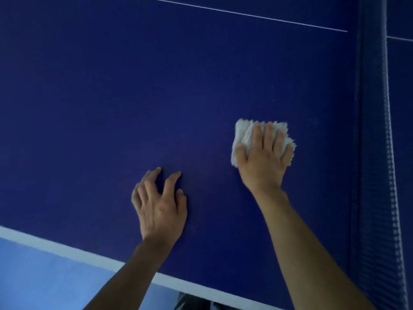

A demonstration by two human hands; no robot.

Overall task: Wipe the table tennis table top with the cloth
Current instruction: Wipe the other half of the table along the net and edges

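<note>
1. Dark-blue table top (111, 97) fills most of the view; matte, even surface.
2. White cloth (244, 133), fluffy and folded into a small pad, lies flat on the table top, right of centre and near the net (375, 153), not touching it.
3. Right hand (263, 159) rests palm-down on the cloth. Fingers (268, 135) are straight and slightly apart, reaching almost to the cloth's far edge; the thumb lies toward its left side. No pinch or bunching shows. Cloth shows beyond the hand on the left, far and right sides.
4. Left hand (158, 204) is on bare table, well left of the cloth and nearer the person. Fingers are arched and spread, tips touching the surface, holding nothing. Whether the palm touches the table, cannot tell.
5. Both forearms are bare, coming in from the bottom of the view.
6. Broad white edge line (67, 249) runs along the near side of the table; lighter blue floor (44, 276) lies below it.
7. Thin white line (245, 14) crosses the far part of the table top toward the net.
8. A few tiny pale specks (272, 86) sit on the surface beyond the cloth.
</note>
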